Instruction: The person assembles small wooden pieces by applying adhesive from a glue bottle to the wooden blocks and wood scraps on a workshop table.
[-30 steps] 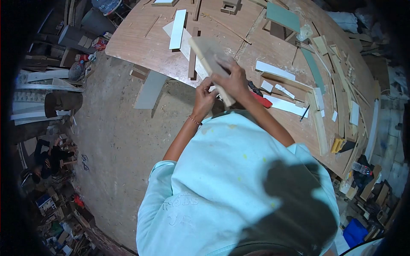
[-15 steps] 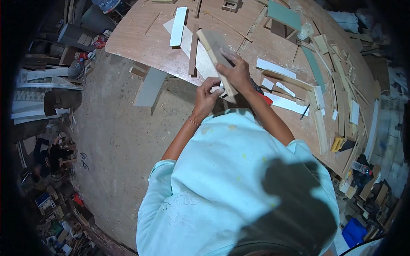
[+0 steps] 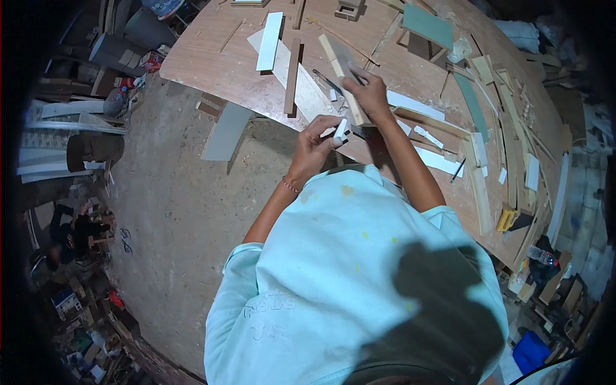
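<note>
Near the front edge of the wooden table (image 3: 199, 70), my left hand (image 3: 314, 144) pinches a small white piece (image 3: 341, 129) between thumb and fingers. My right hand (image 3: 370, 96) grips a long wooden block (image 3: 342, 72), which is tilted over the tabletop. To the left of the block lie a dark pencil-like tool (image 3: 326, 82) and a small white bit (image 3: 333, 95). A brown strip (image 3: 292, 77) and a white strip (image 3: 270, 42) rest on a pale board (image 3: 307, 90), left of my hands.
Right of my right arm are a wooden frame (image 3: 480, 196), white pieces (image 3: 438, 160), a black pen (image 3: 458, 170) and a yellow-handled saw (image 3: 506, 219). A green-topped small piece (image 3: 427, 24) stands at the back. A person (image 3: 80, 234) is at the far left.
My right hand has moved the wooden block up and to the right, away from my left hand. The white piece in my left hand and the dark tool are now uncovered.
</note>
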`<state>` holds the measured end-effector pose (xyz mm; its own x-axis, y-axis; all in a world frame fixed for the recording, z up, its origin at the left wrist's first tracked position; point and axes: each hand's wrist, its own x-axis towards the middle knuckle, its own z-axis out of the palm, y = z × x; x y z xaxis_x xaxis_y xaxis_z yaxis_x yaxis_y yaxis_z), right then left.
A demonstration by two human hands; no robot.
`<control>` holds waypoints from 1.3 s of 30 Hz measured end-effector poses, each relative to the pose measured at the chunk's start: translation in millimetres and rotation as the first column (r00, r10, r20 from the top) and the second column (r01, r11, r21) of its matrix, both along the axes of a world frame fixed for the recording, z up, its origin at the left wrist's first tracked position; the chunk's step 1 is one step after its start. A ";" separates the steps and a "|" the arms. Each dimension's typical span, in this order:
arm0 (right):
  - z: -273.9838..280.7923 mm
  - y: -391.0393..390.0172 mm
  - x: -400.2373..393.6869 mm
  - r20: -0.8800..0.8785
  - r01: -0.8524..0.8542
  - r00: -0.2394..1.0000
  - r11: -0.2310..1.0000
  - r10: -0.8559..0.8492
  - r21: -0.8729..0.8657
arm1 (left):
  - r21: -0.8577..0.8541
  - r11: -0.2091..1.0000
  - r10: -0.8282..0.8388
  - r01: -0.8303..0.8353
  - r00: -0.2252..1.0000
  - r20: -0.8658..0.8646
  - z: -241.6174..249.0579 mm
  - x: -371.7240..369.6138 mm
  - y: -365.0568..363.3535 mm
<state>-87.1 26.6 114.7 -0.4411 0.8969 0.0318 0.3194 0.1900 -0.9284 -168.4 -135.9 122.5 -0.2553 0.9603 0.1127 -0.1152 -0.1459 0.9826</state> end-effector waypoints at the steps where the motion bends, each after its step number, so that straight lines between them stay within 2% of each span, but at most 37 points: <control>1: 0.1 2.3 2.2 -0.002 -0.005 1.000 1.000 0.005 0.001 | 0.001 1.000 0.005 -0.005 1.000 -0.002 -1.8 -2.2 0.5; 8: 31.6 -28.5 15.0 -0.077 -0.207 0.977 0.971 0.199 -0.117 | 0.062 0.993 0.104 -0.097 0.987 -0.121 -10.0 -6.4 6.3; 9: 31.2 -36.0 13.1 -0.030 -0.222 0.975 0.975 0.222 -0.024 | 0.096 0.991 0.108 -0.094 0.981 -0.160 -12.8 -7.2 8.4; 11: 35.5 -33.7 8.0 0.058 -0.193 0.979 0.979 0.197 -0.060 | 0.041 0.997 0.076 -0.070 0.985 -0.155 -12.6 -3.1 6.1; 12: 31.2 -31.7 4.8 0.058 -0.190 0.979 0.980 0.194 -0.062 | -0.013 0.999 0.047 -0.050 0.987 -0.150 -11.1 -1.4 4.5; 14: 25.5 -26.5 -1.6 0.072 -0.134 0.988 0.991 0.136 -0.022 | -0.008 0.998 0.058 -0.060 0.985 -0.165 -15.0 -2.1 5.3; 16: 25.1 -34.9 3.5 0.040 -0.149 0.988 0.989 0.149 -0.006 | -0.004 0.997 0.078 -0.080 0.982 -0.172 -20.7 -3.4 6.7; 17: 27.0 -43.6 6.6 0.004 -0.162 0.987 0.987 0.162 0.008 | 0.011 0.994 0.111 -0.110 0.989 -0.098 -21.7 -6.3 9.5; 18: 30.6 -51.0 8.8 0.036 -0.171 0.985 0.976 0.168 0.131 | 0.030 0.991 0.135 -0.134 0.991 -0.025 -22.0 -8.8 13.5; 19: 29.4 -47.0 7.9 0.038 -0.164 0.986 0.977 0.160 0.136 | 0.034 0.991 0.128 -0.127 0.992 -0.023 -22.6 -9.6 15.7; 21: 30.2 -41.5 4.0 0.001 -0.130 0.992 0.991 0.130 -0.020 | 0.028 0.996 0.082 -0.080 0.994 -0.078 -16.0 -7.5 12.3; 22: 33.4 -35.0 1.6 0.022 -0.053 0.998 0.982 0.058 -0.183 | 0.014 0.996 0.093 -0.092 0.985 -0.142 -11.8 -4.3 11.0; 23: 30.9 -33.7 -0.2 0.021 -0.054 0.998 0.981 0.059 -0.186 | 0.010 0.996 0.093 -0.093 0.985 -0.144 -11.9 -2.5 10.5; 25: 23.6 -29.1 -3.1 -0.036 -0.011 0.999 1.000 0.011 0.019 | 0.031 0.992 0.128 -0.126 0.986 -0.106 -11.2 -2.2 14.8; 27: 20.4 -44.9 -0.2 -0.055 -0.056 0.997 0.998 0.057 0.012 | 0.048 0.985 0.172 -0.167 0.975 -0.142 -20.4 -6.1 18.7; 29: 23.4 -50.5 5.7 -0.031 -0.089 0.995 0.962 0.100 0.257 | 0.060 0.983 0.180 -0.175 0.978 -0.101 -23.2 -10.1 21.2; 30: 20.6 -48.2 5.8 -0.026 -0.089 0.995 0.964 0.099 0.249 | 0.027 0.987 0.160 -0.158 0.983 -0.090 -22.1 -10.1 19.3; 32: 15.9 -32.9 0.2 0.045 -0.042 0.998 0.996 0.039 0.077 | 0.025 0.989 0.151 -0.149 0.982 -0.117 -16.5 -5.6 16.2; 33: 14.0 -32.1 0.1 0.046 -0.041 0.998 0.996 0.038 0.076 | 0.026 0.989 0.146 -0.144 0.979 -0.142 -14.0 -3.7 14.7; 35: 16.5 -31.8 -3.2 0.139 0.004 0.990 0.992 -0.021 0.123 | -0.002 0.989 0.144 -0.145 0.981 -0.131 -15.5 -6.4 17.1; 37: 21.6 -51.2 4.2 0.152 -0.041 0.988 0.993 0.024 0.109 | -0.029 0.985 0.171 -0.173 0.984 -0.049 -27.6 -11.2 20.6; 38: 20.7 -59.1 6.7 0.099 -0.093 0.992 0.979 0.076 0.180 | -0.029 0.985 0.169 -0.170 0.984 -0.048 -29.4 -13.8 20.5; 39: 20.2 -61.0 8.4 0.049 -0.138 0.990 0.957 0.130 0.255 | -0.024 0.989 0.142 -0.147 0.981 -0.134 -31.1 -16.8 21.5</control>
<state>-78.7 -34.4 134.9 -0.5613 0.7927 0.2378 0.3030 0.4643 -0.8322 -185.2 -114.4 91.4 -0.3766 0.9182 0.1231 0.0352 -0.1186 0.9923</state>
